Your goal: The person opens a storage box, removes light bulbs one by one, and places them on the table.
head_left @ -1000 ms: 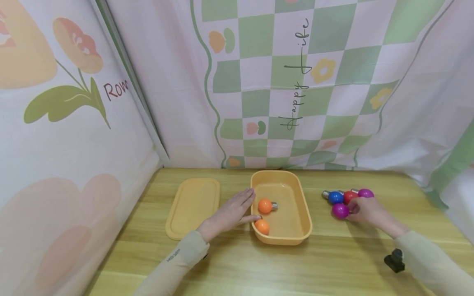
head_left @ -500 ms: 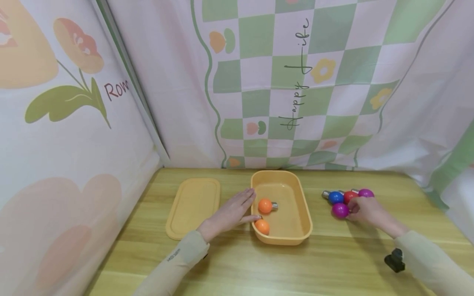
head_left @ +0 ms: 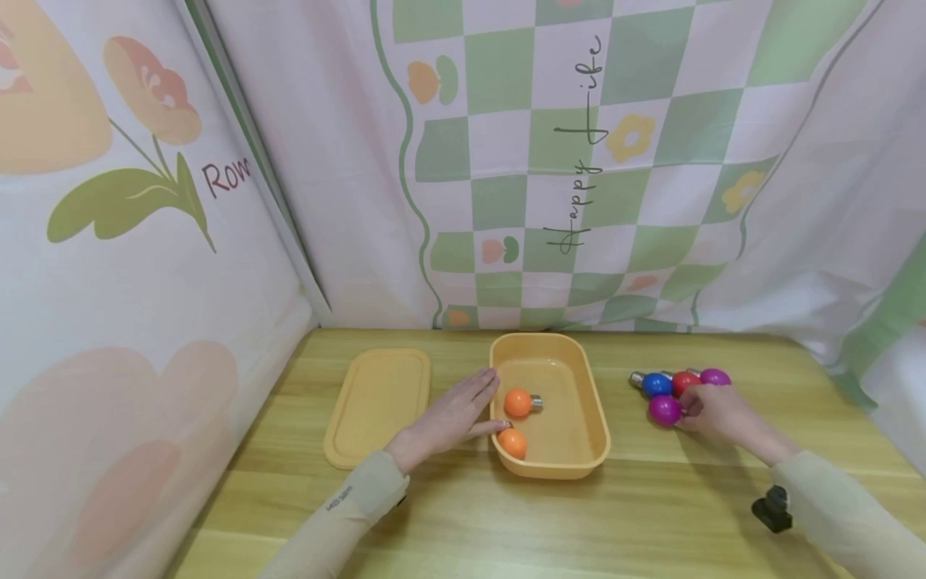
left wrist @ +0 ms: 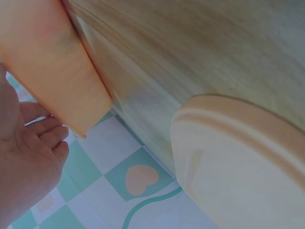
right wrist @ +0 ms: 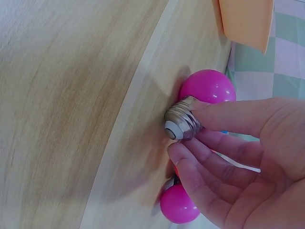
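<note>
My right hand (head_left: 719, 414) pinches a magenta light bulb (head_left: 665, 410) by its metal screw base (right wrist: 183, 117), between thumb and fingers. The bulb lies on or just above the table, beside a blue bulb (head_left: 657, 384), a red bulb (head_left: 685, 382) and a second magenta bulb (head_left: 714, 377). On the left rim of a yellow plastic box (head_left: 567, 438) rests my left hand (head_left: 452, 414), fingers straight and thumb over the edge. Inside the box lie two orange bulbs, one orange bulb (head_left: 517, 402) mid-left and another orange bulb (head_left: 513, 443) in the near left corner, its base partly hidden by the thumb.
A flat yellow lid (head_left: 379, 406) lies on the wooden table (head_left: 463, 531), left of the box. Behind the table hangs a checked curtain (head_left: 564, 185). A patterned cloth wall (head_left: 145, 281) borders the left side. Below the right sleeve is a small black device (head_left: 772, 510).
Both hands keep their places. The pinched magenta bulb and the blue and red bulbs beside it have shifted very slightly away from me.
</note>
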A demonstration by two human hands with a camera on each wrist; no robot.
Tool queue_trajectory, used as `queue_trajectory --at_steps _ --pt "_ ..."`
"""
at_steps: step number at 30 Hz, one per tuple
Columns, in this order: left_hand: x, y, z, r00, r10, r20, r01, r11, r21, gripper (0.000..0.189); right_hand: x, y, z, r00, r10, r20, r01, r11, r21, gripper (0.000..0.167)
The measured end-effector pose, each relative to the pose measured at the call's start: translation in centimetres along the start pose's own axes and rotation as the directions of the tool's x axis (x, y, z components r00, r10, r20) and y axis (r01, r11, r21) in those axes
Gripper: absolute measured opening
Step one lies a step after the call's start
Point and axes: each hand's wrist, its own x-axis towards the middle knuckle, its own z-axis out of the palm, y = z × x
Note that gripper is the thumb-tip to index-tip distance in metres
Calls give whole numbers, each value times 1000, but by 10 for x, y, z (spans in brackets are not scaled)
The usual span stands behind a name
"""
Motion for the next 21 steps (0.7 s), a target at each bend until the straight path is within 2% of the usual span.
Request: queue_trajectory --at_steps 9,15,21 --pt "1 0 0 1000 -3 7 3 1000 13 80 -3 3 0 1000 -5 -9 5 1000 1 28" --pt "0 1 -1 1000 8 -9 -8 1000 22 81 -3 2 -4 999 -33 -34 32 999 -34 27" --pt "0 1 -2 1000 11 -10 -10 1000 18 80 -5 -2 -8 1000 -16 6 16 999 -50 27"
